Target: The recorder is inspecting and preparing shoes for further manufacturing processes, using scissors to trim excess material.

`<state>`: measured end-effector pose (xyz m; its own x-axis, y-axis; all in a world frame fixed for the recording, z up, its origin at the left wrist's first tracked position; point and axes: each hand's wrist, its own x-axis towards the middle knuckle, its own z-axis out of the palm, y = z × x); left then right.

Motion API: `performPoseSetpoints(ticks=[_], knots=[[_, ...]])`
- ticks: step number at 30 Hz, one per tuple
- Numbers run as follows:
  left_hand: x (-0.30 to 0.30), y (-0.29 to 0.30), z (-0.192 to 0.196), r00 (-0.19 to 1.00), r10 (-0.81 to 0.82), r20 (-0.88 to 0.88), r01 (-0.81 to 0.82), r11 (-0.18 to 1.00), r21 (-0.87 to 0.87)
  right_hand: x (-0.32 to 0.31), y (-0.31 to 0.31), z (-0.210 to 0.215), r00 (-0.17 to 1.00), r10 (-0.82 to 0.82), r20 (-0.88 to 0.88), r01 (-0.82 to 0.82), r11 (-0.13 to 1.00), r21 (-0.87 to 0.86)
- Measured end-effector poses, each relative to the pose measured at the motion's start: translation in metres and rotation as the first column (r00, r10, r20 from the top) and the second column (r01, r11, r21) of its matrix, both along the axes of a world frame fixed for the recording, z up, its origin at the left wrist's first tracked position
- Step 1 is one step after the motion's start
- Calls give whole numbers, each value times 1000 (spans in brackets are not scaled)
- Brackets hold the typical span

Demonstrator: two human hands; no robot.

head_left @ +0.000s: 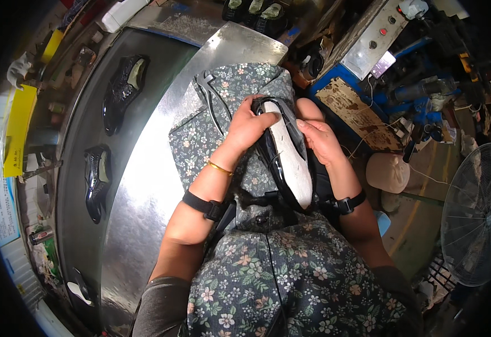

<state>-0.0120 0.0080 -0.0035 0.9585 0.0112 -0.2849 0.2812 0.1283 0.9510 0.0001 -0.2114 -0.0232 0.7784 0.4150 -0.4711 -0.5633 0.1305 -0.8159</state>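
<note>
A glossy black shoe [288, 154] lies sole-up on my lap, its pale whitish sole facing me. My left hand [249, 126] grips the toe end from the left, fingers curled over the edge. My right hand [319, 140] holds the right side of the shoe, fingers pressed against the upper. A floral apron [268, 275] covers my lap and drapes forward onto the metal bench. Black bands sit on both wrists and a thin gold bangle on the left.
A shiny metal bench [144, 185] runs on my left beside a dark conveyor belt [77, 180] carrying black shoes [123, 90] [96, 180]. A blue machine with a grey control box [374, 45] stands ahead right. A floor fan [476, 216] is at the right, a tan stool [387, 172] beside my knee.
</note>
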Motion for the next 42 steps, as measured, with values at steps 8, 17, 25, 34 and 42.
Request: performPoseSetpoints(ticks=[8,17,25,34,42], knots=[[4,-2,-1,1000,-5,3,5,1000,20,0,9,26,878,64,475,14,987,-159],[7,-3,-7,1000,-11,16,8,988,157,10,22,52,501,548,669,119,723,-681],[9,-4,-10,999,-2,49,-9,976,218,21,21,32,423,368,828,286,812,-508],[15,-9,-2,1000,-26,-15,30,888,458,22,11,12,727,146,671,187,898,-398],[15,-12,18,995,-29,-91,76,811,580,24,11,1,805,67,590,203,903,-380]])
